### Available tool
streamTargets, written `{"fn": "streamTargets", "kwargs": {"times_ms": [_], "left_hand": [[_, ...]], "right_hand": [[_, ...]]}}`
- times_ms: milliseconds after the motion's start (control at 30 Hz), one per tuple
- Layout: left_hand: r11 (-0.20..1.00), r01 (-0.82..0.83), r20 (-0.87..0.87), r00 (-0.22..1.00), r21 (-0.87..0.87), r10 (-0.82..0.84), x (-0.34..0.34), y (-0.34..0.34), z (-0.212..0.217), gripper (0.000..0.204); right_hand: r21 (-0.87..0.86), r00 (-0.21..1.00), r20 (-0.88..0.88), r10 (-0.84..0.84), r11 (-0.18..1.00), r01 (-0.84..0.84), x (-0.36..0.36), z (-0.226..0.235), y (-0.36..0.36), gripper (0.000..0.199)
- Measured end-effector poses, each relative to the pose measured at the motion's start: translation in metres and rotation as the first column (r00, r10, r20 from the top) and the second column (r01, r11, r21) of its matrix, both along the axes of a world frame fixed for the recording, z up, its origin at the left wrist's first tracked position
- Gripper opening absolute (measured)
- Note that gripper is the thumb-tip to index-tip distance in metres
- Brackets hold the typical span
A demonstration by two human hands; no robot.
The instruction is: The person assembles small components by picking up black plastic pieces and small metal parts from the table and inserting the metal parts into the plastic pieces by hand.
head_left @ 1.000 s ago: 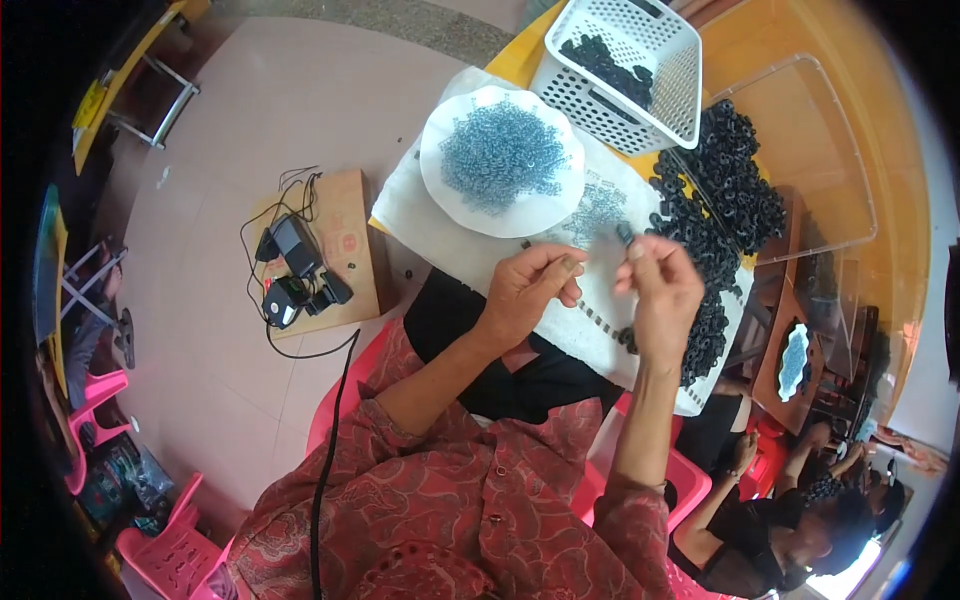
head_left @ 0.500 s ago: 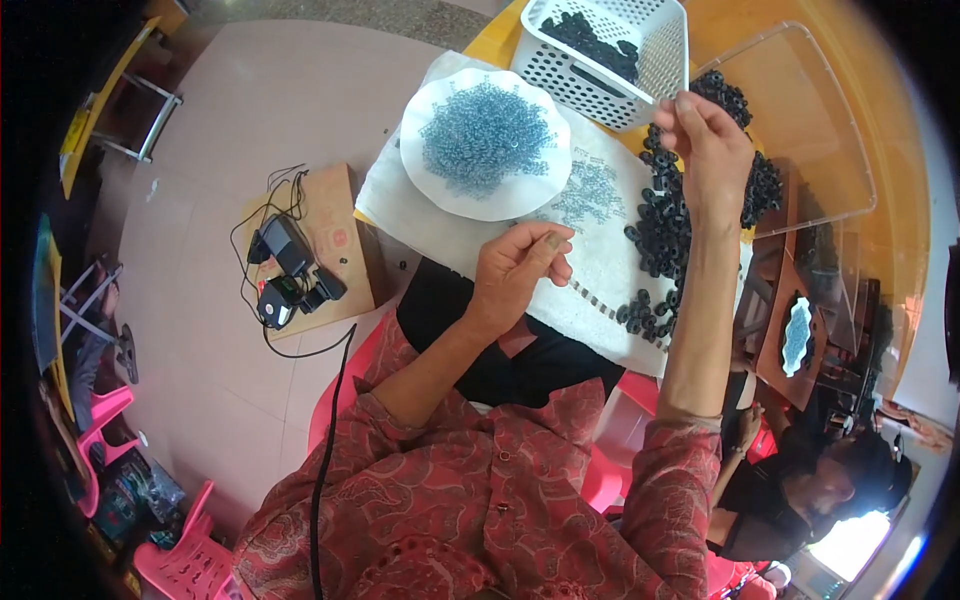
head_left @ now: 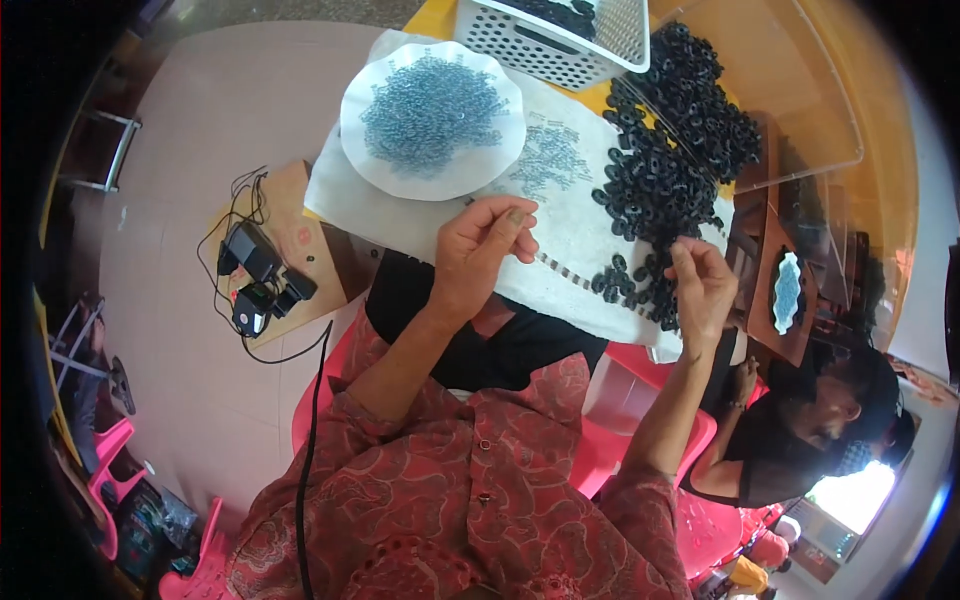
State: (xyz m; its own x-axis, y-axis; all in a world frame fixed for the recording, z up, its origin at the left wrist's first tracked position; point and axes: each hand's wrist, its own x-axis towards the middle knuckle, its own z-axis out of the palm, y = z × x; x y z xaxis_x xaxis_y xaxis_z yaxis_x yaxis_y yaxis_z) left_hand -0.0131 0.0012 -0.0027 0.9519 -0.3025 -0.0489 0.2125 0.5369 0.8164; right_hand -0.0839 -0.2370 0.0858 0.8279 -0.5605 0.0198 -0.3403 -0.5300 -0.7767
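My left hand (head_left: 485, 248) is over the front of the white cloth, thumb pressed to the fingers in a pinch. What it pinches, if anything, is too small to make out. My right hand (head_left: 706, 290) is at the near right edge of a heap of small black ring-like plastic parts (head_left: 655, 185), fingertips drawn together; any part in them is hidden. Left of the heap, small metal springs (head_left: 548, 158) lie loose on the cloth. Many more springs (head_left: 430, 115) fill a white wavy-rimmed plate (head_left: 452, 186) at the far left of the cloth.
A white perforated basket (head_left: 540, 55) holding black parts stands at the far edge. A clear plastic tray (head_left: 815, 170) is on the right. On the left, a cardboard box (head_left: 315, 240) carries black adapters and cables. A co-worker (head_left: 800, 440) sits at the right.
My right hand has come down from beside the basket to the near edge of the black heap. My left hand keeps its pinch. The whole view has shifted slightly.
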Motion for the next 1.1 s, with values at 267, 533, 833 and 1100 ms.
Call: {"fn": "streamTargets", "kwargs": {"times_ms": [267,533,833,1100], "left_hand": [[0.999,0.038,-0.013,0.999,0.007,-0.038,-0.003,-0.001,0.0,0.018],[0.999,0.028,0.037,0.999,0.043,-0.03,-0.005,-0.002,0.001,0.017],[0.995,0.037,0.07,0.997,0.09,-0.043,-0.005,-0.001,0.005,0.015],[0.988,0.127,0.106,0.985,0.088,-0.136,-0.01,-0.003,0.003,0.015]], "right_hand": [[-0.093,0.994,-0.094,0.047,0.994,-0.056,-0.023,-0.022,0.003,0.009],[-0.286,0.969,-0.157,0.191,0.93,-0.23,-0.011,-0.022,0.026,0.02],[-0.063,0.988,-0.068,0.136,0.988,-0.141,-0.008,-0.035,0.028,0.012],[0.477,0.992,0.031,0.126,0.87,-0.125,-0.002,-0.015,0.05,0.013]]}}
